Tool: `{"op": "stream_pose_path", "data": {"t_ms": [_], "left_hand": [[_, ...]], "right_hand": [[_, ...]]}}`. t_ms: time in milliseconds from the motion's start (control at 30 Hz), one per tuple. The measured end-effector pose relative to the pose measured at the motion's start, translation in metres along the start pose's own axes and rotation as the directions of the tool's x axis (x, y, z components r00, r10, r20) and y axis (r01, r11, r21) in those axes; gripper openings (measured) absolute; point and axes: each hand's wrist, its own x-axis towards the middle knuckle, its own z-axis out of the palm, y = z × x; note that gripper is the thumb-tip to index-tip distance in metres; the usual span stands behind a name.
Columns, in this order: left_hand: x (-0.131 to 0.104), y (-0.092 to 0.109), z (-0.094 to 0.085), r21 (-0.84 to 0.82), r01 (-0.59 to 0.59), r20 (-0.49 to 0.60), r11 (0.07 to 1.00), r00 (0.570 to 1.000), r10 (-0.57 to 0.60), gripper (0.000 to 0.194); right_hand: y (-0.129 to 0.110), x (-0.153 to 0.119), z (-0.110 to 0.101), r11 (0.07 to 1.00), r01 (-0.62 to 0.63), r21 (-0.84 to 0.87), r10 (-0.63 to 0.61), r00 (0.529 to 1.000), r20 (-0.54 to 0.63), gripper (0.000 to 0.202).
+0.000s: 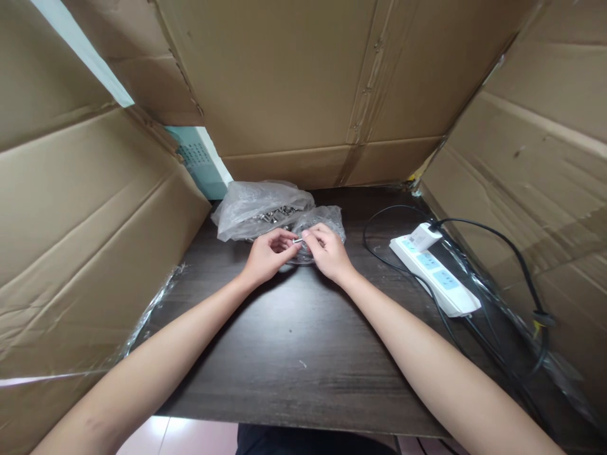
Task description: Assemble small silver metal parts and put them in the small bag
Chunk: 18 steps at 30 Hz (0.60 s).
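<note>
A small silvery screw (pixel 298 240) is pinched between my two hands, over the middle back of the table. My left hand (pixel 271 254) grips its left end with thumb and fingertips. On its right end, my right hand (pixel 327 249) has thumb and forefinger closed. Just behind my left hand lies a clear plastic bag (pixel 256 196), its opening showing many similar metal pieces (pixel 279 215). A second, smaller clear bag (pixel 327 218) sits behind and beneath my hands, partly covered by them; its contents are hard to make out.
Cardboard walls enclose the dark wooden table (pixel 265 366) at the left (pixel 95 240), back (pixel 294 82) and right (pixel 535 189). A white power strip (pixel 443 287) with a plugged-in white adapter (pixel 422 237) lies at the right, with black cables (pixel 516 253) looping around it.
</note>
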Motion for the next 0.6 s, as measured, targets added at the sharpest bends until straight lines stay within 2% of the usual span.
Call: {"op": "stream_pose_path", "data": {"t_ms": [100,267,367,533,600], "left_hand": [[0.0000,0.0002,-0.0003,0.008,-0.001,-0.002,1.000,1.000,0.001,0.033],[-0.0002,0.0003,-0.0002,0.019,0.004,0.013,1.000,1.000,-0.004,0.033],[-0.0006,0.0001,0.0000,0.024,-0.003,0.026,1.000,1.000,0.002,0.031],[-0.0005,-0.0003,0.0001,0.034,-0.003,0.020,0.999,1.000,0.002,0.030],[-0.0002,0.0000,0.0000,0.035,-0.003,0.015,0.999,1.000,0.002,0.029]], "right_hand": [[-0.0015,0.0003,-0.0012,0.999,0.020,0.034,-0.020,1.000,-0.022,0.027],[-0.0003,0.0007,-0.0014,0.998,0.054,0.044,-0.054,0.998,0.018,0.011],[0.0015,0.0003,0.0001,0.998,0.050,0.022,-0.051,0.998,0.032,0.018],[0.0002,-0.0008,0.0009,1.000,0.007,-0.029,-0.006,0.999,0.036,0.046],[-0.0016,-0.0006,0.0002,0.999,0.015,-0.042,-0.014,1.000,0.008,0.044]]}}
